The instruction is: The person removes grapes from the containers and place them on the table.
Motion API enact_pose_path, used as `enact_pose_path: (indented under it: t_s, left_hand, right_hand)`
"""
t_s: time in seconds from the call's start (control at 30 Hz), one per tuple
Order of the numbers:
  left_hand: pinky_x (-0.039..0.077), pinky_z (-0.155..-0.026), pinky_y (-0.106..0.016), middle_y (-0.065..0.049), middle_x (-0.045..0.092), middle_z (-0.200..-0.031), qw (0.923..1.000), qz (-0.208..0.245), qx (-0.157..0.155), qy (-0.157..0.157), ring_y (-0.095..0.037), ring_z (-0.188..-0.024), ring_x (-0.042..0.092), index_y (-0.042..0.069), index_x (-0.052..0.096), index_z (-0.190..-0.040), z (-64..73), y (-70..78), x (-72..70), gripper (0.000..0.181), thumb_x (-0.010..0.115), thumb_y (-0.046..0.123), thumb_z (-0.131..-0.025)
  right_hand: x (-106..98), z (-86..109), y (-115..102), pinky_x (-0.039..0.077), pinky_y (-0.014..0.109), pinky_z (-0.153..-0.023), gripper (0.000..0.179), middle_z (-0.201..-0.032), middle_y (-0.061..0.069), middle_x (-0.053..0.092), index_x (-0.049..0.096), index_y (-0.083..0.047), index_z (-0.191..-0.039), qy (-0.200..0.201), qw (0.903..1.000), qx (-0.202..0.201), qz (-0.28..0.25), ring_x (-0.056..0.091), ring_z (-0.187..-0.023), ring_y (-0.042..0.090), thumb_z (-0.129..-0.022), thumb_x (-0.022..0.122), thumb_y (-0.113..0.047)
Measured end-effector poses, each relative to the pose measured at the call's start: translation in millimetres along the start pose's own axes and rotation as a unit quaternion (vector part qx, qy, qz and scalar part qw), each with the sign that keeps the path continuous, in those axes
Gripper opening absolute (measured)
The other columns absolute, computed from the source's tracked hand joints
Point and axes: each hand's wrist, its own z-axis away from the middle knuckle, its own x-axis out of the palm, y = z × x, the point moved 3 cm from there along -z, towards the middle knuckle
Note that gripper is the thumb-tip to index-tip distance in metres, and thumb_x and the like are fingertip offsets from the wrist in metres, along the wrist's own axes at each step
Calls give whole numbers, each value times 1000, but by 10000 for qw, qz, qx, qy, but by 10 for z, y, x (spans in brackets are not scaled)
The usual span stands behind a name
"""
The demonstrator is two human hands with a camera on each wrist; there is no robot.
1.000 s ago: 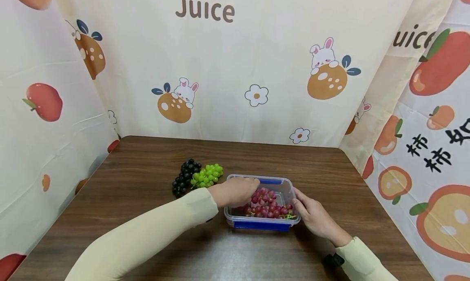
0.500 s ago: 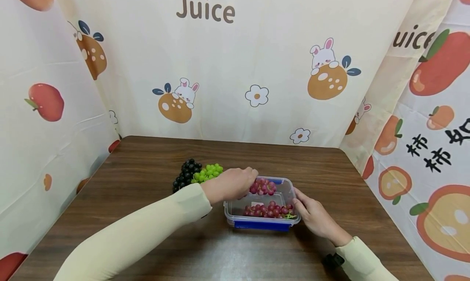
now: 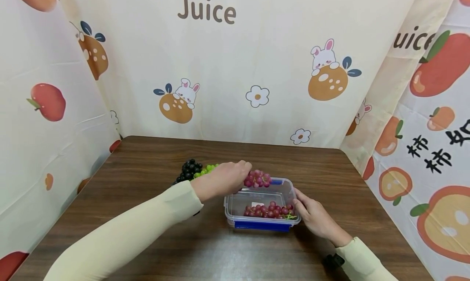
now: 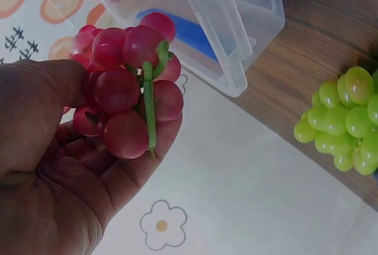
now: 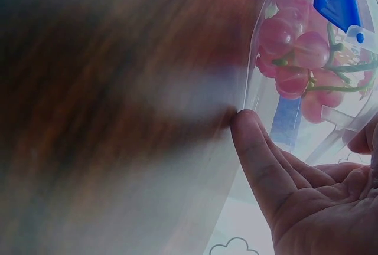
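Observation:
A bunch of red grapes (image 3: 258, 178) is held in my left hand (image 3: 225, 177), raised over the back left of a clear plastic container (image 3: 262, 227) with blue clips. The left wrist view shows the thumb and curled fingers around the grapes (image 4: 127, 84), a green stem facing the camera. Another bunch of red grapes (image 3: 269, 211) lies inside along the container's near wall. My right hand (image 3: 318, 217) holds the container at its right side, thumb at the rim; the right wrist view shows its fingers (image 5: 260, 157) against the wall.
Black grapes (image 3: 189, 169) and green grapes (image 3: 206, 170) lie on the wooden table (image 3: 147, 167) left of the container, partly hidden by the left hand and sleeve. A printed curtain (image 3: 220, 60) stands behind the table's far edge and along both sides.
My left hand has lifted a bunch of red grapes up out of the container, moving up and leftward. The right hand and the container have stayed in place.

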Motion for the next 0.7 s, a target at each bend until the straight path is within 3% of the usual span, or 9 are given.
enact_pose_path:
  t_s: [0.2,0.4,0.7]
  left_hand:
    - [56,-66,-23,-6,63,-103,9998,55,-145,106,-12,-75,60,5,59,-122,53,-90,-66,27,68,14,-99]
    - [56,-70,-25,-9,63,-110,9990,254,-301,213,-13,-75,58,3,58,-126,108,-217,-135,27,62,13,-101]
    - [57,-72,-29,-9,61,-105,9973,302,-471,469,-16,-76,58,4,58,-118,198,-392,-239,22,63,15,-101]
  right_hand:
    - [9,3,11,43,27,-64,50,-84,-1,61,39,-3,-157,-36,10000,9,4,55,-74,11,-111,46,-23]
    - [1,0,11,45,27,-67,49,-94,-1,70,41,-4,-156,40,10000,-11,5,58,-77,10,-111,46,-22]
    - [4,-2,11,44,27,-66,49,-89,-2,66,41,-3,-156,20,10000,-53,2,57,-76,10,-111,46,-22]
